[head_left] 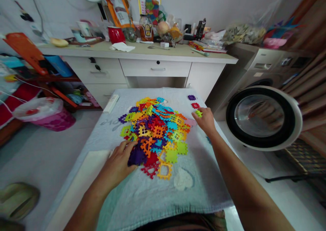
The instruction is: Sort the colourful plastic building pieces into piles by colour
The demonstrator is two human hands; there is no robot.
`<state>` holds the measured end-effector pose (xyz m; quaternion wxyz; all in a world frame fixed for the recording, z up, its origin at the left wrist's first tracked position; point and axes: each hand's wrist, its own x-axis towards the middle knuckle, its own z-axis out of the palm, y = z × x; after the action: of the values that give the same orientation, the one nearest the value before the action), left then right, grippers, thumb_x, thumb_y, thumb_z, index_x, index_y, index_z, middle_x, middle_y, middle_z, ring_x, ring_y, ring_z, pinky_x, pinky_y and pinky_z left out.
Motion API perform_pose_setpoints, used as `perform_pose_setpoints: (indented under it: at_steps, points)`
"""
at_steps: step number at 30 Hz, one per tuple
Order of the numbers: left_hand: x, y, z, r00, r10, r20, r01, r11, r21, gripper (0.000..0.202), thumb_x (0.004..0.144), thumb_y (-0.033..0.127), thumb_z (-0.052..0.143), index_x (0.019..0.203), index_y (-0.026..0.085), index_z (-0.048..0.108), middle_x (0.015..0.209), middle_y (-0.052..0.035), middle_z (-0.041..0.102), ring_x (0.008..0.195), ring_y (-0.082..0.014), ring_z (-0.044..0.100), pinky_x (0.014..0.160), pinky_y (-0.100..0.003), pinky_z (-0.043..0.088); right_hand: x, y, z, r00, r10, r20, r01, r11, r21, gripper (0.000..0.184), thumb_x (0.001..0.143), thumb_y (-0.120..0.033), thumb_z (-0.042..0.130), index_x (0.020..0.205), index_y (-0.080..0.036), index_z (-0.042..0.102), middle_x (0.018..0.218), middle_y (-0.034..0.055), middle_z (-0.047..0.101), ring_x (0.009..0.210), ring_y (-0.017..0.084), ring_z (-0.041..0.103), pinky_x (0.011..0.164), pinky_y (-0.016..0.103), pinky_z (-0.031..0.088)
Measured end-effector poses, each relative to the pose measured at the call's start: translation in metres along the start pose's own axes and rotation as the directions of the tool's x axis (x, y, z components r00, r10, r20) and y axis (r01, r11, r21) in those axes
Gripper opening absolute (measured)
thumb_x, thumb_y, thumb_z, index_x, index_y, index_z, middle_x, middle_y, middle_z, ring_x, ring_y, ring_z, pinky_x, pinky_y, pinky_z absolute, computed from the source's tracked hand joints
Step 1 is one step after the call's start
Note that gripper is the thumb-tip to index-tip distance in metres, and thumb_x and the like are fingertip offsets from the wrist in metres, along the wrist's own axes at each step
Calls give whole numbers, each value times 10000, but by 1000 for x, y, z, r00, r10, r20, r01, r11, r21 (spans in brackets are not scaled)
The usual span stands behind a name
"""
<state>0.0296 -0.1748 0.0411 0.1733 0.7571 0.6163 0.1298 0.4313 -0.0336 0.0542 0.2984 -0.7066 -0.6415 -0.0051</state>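
The lime green piece (pixel 198 113) is small, flat plastic with a notched edge, bright against the pale cloth (pixel 209 176); the fingers hide part of its outline. It sits at the fingertips of the right hand (pixel 206 120), pinched between thumb and fingers, at the right side of the table; I cannot tell whether its underside touches the cloth. Just beyond the fingers lie 2 similar pieces in a loose line, a red piece (pixel 195 105) nearer and a purple piece (pixel 191 97) farther off.

The left hand (pixel 121 159) rests at the near left edge of a heap of pieces (pixel 158 132), thumb and fingers parted around a dark purple piece (pixel 137 155), with no firm grip to be seen. The heap is mixed red, orange, yellow, green, blue and purple; some pieces are solid, others have window-like openings, and many overlap, partly covering those beneath. It stands between the 2 hands, while the cloth between it and the lime green piece is clear. A long white box (pixel 111 103) lies at the far left of the table, and beyond stands a cluttered white desk (pixel 175 55)
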Motion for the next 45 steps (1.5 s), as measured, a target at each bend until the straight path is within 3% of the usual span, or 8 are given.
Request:
perform_pose_setpoints:
  at_steps: [9, 14, 23, 30, 34, 39, 43, 45]
  points:
    - [17, 7, -11, 999, 32, -30, -35, 996, -88, 509, 705, 257, 694, 1213, 257, 660, 1241, -72, 594, 1170, -270, 608, 1034, -396, 493, -73, -49, 34, 910, -387, 151, 331, 895, 300, 402, 895, -446, 621, 1192, -177, 629, 1162, 149, 621, 1102, 295, 578, 971, 453, 477]
    - [32, 23, -23, 995, 5, -103, -27, 976, -214, 543, 734, 365, 740, 1255, 242, 650, 1185, -75, 615, 1112, -259, 628, 1006, -407, 507, -80, -53, 43, 915, -388, 110, 347, 897, 273, 368, 913, -399, 596, 1213, -188, 625, 1173, 150, 605, 1102, 296, 562, 972, 454, 469]
    - [82, 65, -23, 956, -38, -291, 9, 995, -97, 541, 767, 392, 744, 1271, 228, 638, 1216, -90, 569, 1130, -272, 622, 1025, -415, 507, -85, -54, 45, 920, -384, 81, 348, 893, 286, 340, 943, -374, 551, 1209, -174, 622, 1170, 152, 611, 1095, 285, 563, 969, 442, 473]
    - [112, 88, -10, 952, 192, -238, -224, 967, -118, 648, 743, 308, 781, 1348, 229, 561, 1345, -96, 468, 1303, -273, 516, 1148, -417, 415, -88, -55, 40, 923, -385, 4, 364, 875, 318, 482, 938, -362, 520, 1364, -137, 529, 1267, 189, 598, 1171, 314, 539, 1026, 496, 445]
    - [111, 90, -14, 939, 237, -250, -298, 923, -243, 594, 792, 293, 714, 1355, 248, 531, 1377, -83, 482, 1174, -222, 591, 1067, -401, 484, -90, -57, 33, 898, -441, 15, 413, 852, 322, 599, 946, -426, 512, 1478, -161, 441, 1383, 187, 557, 1262, 332, 495, 1074, 541, 401]
    - [109, 62, -34, 921, 36, -389, -151, 951, -270, 399, 878, 362, 566, 1245, 209, 610, 1273, -77, 577, 950, -176, 635, 953, -363, 523, -87, -67, 30, 852, -516, 90, 474, 832, 288, 721, 898, -531, 611, 1524, -223, 428, 1506, 153, 489, 1328, 343, 448, 1107, 550, 364]
    - [110, 19, -41, 835, -263, -484, 188, 962, -199, 424, 870, 464, 547, 1196, 213, 648, 1297, -118, 589, 1290, -304, 509, 1148, -489, 368, -87, -77, 36, 808, -576, 127, 524, 800, 293, 651, 906, -504, 632, 1486, -244, 493, 1502, 119, 525, 1323, 343, 445, 1104, 559, 352]
    - [109, -1, -38, 783, -452, -427, 409, 892, -194, 550, 844, 560, 550, 1256, 204, 630, 1437, -181, 494, 1373, -397, 422, 1140, -601, 329, -87, -78, 39, 795, -592, 135, 537, 789, 299, 556, 927, -466, 625, 1431, -242, 554, 1444, 108, 588, 1295, 336, 465, 1085, 557, 364]
